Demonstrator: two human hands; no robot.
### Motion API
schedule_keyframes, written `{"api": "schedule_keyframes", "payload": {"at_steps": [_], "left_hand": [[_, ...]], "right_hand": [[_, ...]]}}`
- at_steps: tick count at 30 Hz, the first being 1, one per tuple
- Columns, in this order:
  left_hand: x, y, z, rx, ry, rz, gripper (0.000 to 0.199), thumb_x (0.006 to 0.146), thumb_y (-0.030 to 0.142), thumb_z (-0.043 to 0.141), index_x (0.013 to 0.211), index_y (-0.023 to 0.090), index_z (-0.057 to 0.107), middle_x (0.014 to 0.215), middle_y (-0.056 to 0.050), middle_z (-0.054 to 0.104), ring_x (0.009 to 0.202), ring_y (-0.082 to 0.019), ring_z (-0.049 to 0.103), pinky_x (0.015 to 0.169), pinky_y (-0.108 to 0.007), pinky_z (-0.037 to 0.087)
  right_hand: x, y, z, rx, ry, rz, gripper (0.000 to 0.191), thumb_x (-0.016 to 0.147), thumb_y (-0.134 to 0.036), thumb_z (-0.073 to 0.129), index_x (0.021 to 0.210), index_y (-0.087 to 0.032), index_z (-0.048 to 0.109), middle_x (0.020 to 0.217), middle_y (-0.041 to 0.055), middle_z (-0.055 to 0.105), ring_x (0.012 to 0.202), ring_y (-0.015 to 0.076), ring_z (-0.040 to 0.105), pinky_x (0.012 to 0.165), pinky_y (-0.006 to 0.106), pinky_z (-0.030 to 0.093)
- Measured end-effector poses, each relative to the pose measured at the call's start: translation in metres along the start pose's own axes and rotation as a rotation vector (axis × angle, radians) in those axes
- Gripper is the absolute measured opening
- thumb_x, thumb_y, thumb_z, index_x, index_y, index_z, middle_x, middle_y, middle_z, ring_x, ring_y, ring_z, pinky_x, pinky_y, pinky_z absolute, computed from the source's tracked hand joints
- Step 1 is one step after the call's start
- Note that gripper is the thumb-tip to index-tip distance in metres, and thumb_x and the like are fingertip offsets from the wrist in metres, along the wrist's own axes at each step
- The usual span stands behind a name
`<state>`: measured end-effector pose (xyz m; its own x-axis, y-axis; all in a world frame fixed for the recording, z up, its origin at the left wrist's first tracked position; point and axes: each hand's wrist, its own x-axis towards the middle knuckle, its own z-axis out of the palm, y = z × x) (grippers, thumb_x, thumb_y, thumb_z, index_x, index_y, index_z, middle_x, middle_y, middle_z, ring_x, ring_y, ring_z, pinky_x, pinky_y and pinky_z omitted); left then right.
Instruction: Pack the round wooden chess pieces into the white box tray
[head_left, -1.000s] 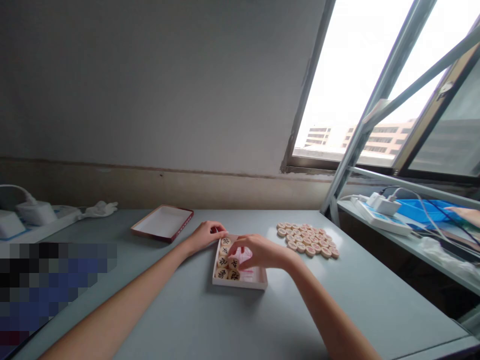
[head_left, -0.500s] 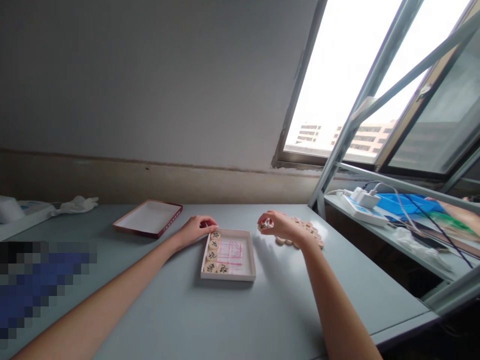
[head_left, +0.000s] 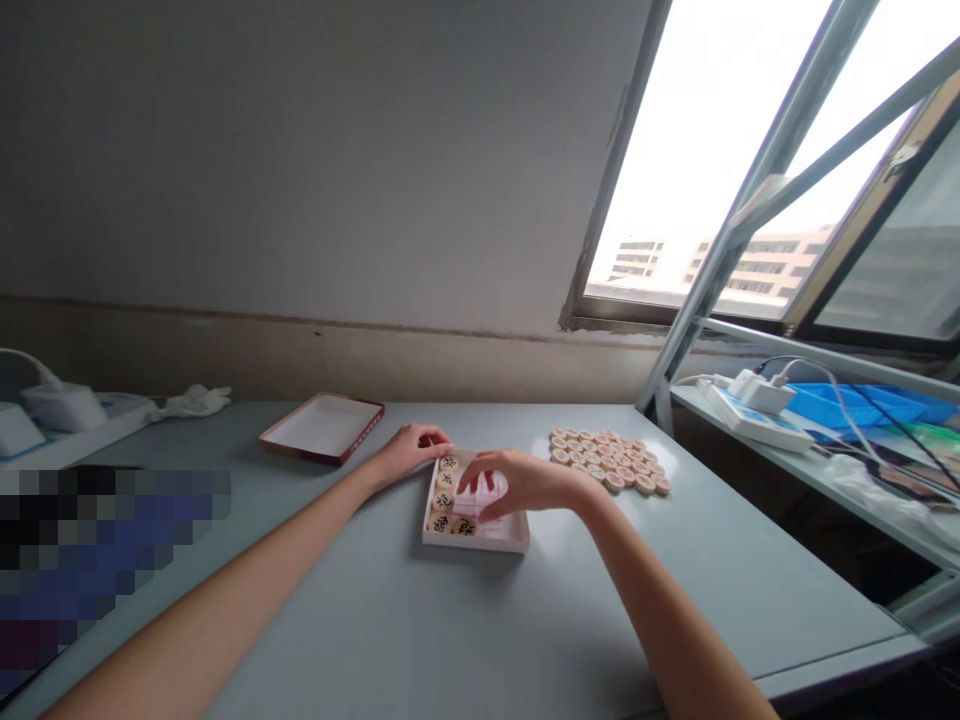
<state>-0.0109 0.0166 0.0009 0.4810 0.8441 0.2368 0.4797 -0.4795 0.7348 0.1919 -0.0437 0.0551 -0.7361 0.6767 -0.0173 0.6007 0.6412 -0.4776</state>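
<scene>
A shallow white box (head_left: 512, 546) rests on the grey table. Round wooden pieces with dark characters line its left side, and one more (head_left: 465, 526) lies at the front beside the corner piece. My left hand (head_left: 409, 452) grips the box's back left corner with bent fingers. Over the middle of the box is my right hand (head_left: 517, 483), thumb and fingers curled down; whatever is between their tips cannot be made out. Pink lines mark the box floor under it. Several round pieces (head_left: 609, 462) lie in a flat cluster to the right.
A box lid (head_left: 322, 428) with a white inside and dark red edge lies at the back left. White power strips (head_left: 90, 415) and a crumpled white glove (head_left: 196, 401) are further left. Right of the table, a shelf (head_left: 847, 480) holds plugs, cables and a blue tray.
My right hand has moved left from beside the cluster to above the box; the piece it held can no longer be made out. The view has shifted slightly left. My left hand stays at the corner.
</scene>
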Motion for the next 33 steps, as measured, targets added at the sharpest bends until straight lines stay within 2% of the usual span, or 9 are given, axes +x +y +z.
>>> {"api": "schedule_keyframes", "payload": {"at_steps": [5,10,14,17,19,23,28,30,33], "left_hand": [[0.000,0.002,-0.001,0.019,0.007,-0.006,0.031,0.071,0.041,0.051,0.076,0.013,0.064,0.079,-0.005,0.065,0.077,-0.019,0.056,0.070,-0.025,0.040],[0.000,0.000,-0.001,0.001,0.002,-0.016,0.031,0.071,0.041,0.052,0.076,0.014,0.064,0.079,-0.004,0.065,0.077,-0.019,0.057,0.070,-0.025,0.040],[0.000,0.000,0.000,0.008,0.008,-0.018,0.031,0.071,0.041,0.052,0.076,0.013,0.064,0.079,-0.004,0.065,0.077,-0.019,0.056,0.069,-0.025,0.039],[0.001,-0.002,0.000,0.013,0.006,-0.009,0.030,0.071,0.041,0.052,0.074,0.013,0.063,0.077,-0.004,0.064,0.075,-0.018,0.056,0.067,-0.024,0.039],[0.001,-0.003,0.001,0.010,0.006,-0.003,0.031,0.072,0.042,0.051,0.072,0.013,0.063,0.075,-0.004,0.064,0.074,-0.018,0.056,0.066,-0.024,0.038],[0.001,-0.005,0.001,0.001,-0.002,-0.018,0.031,0.071,0.044,0.051,0.072,0.014,0.062,0.075,-0.003,0.064,0.075,-0.019,0.056,0.066,-0.024,0.038],[0.000,-0.004,0.000,0.005,-0.009,-0.035,0.032,0.071,0.045,0.051,0.072,0.015,0.062,0.077,-0.003,0.064,0.076,-0.019,0.056,0.067,-0.025,0.038],[0.000,-0.003,0.000,0.006,-0.009,-0.032,0.032,0.071,0.044,0.051,0.071,0.015,0.062,0.077,-0.003,0.064,0.077,-0.019,0.056,0.069,-0.025,0.038],[0.000,-0.002,0.000,-0.001,-0.011,-0.024,0.031,0.071,0.044,0.051,0.072,0.015,0.062,0.077,-0.003,0.064,0.076,-0.019,0.056,0.069,-0.025,0.038]], "right_hand": [[0.008,-0.008,0.015,0.038,-0.050,-0.068,0.016,0.069,-0.022,0.060,0.084,-0.022,0.063,0.083,-0.0023,0.062,0.072,0.0101,0.053,0.065,0.020,0.039],[0.005,-0.002,0.010,0.059,-0.157,-0.008,0.026,0.064,-0.019,0.064,0.089,-0.022,0.062,0.085,-0.0021,0.062,0.070,0.0097,0.052,0.061,0.019,0.040],[0.008,-0.004,0.014,0.024,-0.128,-0.048,0.027,0.063,-0.013,0.063,0.088,-0.021,0.062,0.086,-0.0014,0.061,0.071,0.0100,0.053,0.064,0.019,0.040],[0.004,-0.002,0.007,-0.002,-0.084,-0.053,0.022,0.066,-0.022,0.063,0.087,-0.022,0.061,0.084,-0.0011,0.060,0.072,0.0107,0.052,0.064,0.021,0.040],[-0.004,0.005,-0.004,-0.024,-0.031,0.028,0.022,0.066,-0.027,0.063,0.087,-0.022,0.060,0.083,-0.0002,0.058,0.071,0.0115,0.051,0.062,0.021,0.040],[-0.032,0.027,-0.030,-0.145,0.114,0.326,0.021,0.067,-0.033,0.060,0.086,-0.023,0.058,0.081,0.0019,0.055,0.071,0.0140,0.050,0.059,0.024,0.039],[-0.058,0.052,-0.040,-0.182,0.096,0.699,0.020,0.064,-0.031,0.060,0.082,-0.023,0.056,0.073,0.0024,0.056,0.058,0.0122,0.049,0.045,0.021,0.031],[-0.061,0.057,-0.039,-0.161,0.109,0.726,0.022,0.064,-0.029,0.061,0.084,-0.023,0.055,0.071,0.0021,0.056,0.055,0.0114,0.048,0.043,0.020,0.029],[-0.053,0.055,-0.036,-0.123,0.084,0.631,0.023,0.065,-0.027,0.060,0.087,-0.023,0.055,0.070,0.0005,0.055,0.053,0.0102,0.047,0.043,0.020,0.029]]}}
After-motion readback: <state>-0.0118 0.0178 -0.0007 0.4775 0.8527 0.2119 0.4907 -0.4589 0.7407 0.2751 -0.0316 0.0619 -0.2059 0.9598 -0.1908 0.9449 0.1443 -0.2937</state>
